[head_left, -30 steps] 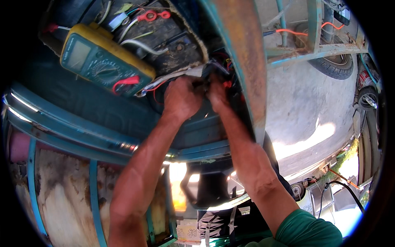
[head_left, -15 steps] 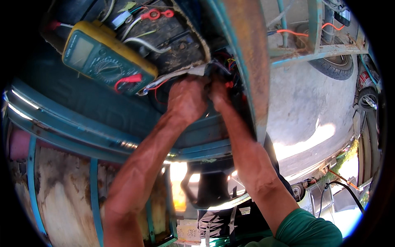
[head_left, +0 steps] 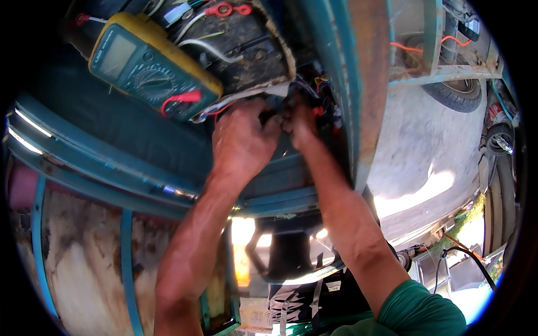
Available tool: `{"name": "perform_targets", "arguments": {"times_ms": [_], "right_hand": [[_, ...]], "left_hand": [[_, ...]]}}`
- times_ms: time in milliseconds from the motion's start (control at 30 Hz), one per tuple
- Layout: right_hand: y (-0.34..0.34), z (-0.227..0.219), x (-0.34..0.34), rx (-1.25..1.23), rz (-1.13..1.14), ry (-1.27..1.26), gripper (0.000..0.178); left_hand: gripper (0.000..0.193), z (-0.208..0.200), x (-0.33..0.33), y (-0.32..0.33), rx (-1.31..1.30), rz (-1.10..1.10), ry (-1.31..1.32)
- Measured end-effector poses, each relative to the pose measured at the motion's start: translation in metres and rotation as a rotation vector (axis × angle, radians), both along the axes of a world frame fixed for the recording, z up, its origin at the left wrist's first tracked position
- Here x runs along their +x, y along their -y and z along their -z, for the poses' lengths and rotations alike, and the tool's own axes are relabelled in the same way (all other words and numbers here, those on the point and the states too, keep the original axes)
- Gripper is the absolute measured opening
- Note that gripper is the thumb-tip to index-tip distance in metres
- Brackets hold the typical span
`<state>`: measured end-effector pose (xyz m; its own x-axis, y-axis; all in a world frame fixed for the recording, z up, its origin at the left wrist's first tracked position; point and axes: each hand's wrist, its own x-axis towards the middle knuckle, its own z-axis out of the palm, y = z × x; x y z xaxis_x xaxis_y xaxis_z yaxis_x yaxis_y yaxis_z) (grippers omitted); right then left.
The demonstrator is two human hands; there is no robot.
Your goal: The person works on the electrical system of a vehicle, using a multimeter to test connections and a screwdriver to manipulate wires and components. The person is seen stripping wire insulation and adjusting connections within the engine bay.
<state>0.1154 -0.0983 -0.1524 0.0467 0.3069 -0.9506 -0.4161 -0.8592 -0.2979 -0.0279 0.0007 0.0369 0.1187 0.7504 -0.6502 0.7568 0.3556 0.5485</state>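
My left hand (head_left: 245, 137) and my right hand (head_left: 301, 120) meet fingertip to fingertip inside a teal metal compartment. Both have their fingers curled in a pinch, and whatever sits between them is hidden in shadow. Just beyond the right hand is a tangle of thin coloured wires (head_left: 320, 84) with a red connector (head_left: 318, 111). A thin red wire (head_left: 222, 110) runs close to the left hand. Up and to the left lies a yellow-and-green multimeter (head_left: 143, 75), a red-handled probe (head_left: 184, 97) across its front.
Behind the multimeter a dark, dusty block (head_left: 260, 64) carries white cables (head_left: 210, 49) and red ring terminals (head_left: 223, 9). A rusty teal post (head_left: 367, 84) rises right of my right arm. Farther right are concrete ground (head_left: 428, 129) and a wheel (head_left: 457, 92).
My left hand has shifted slightly left and turned, opening a gap between thumb and fingers. My right hand stays nearly in place. The whole view has shifted a little.
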Motion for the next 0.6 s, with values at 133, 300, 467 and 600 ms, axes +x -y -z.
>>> {"name": "perform_targets", "arguments": {"times_ms": [133, 300, 467, 600], "right_hand": [[-0.023, -0.037, -0.012, 0.026, 0.124, -0.046, 0.029], [-0.003, 0.000, -0.006, 0.083, 0.239, -0.111, 0.030], [-0.005, 0.000, -0.010, -0.093, 0.365, -0.071, 0.034], [-0.029, -0.039, -0.012, -0.143, 0.361, -0.095, 0.035]], "left_hand": [[0.027, 0.009, -0.007, 0.005, 0.038, -0.013, 0.037], [0.027, 0.005, 0.003, 0.006, 0.022, -0.094, 0.059], [0.020, 0.008, 0.004, 0.009, 0.105, 0.060, 0.027], [0.016, 0.015, 0.003, 0.018, 0.259, 0.095, 0.004]]}}
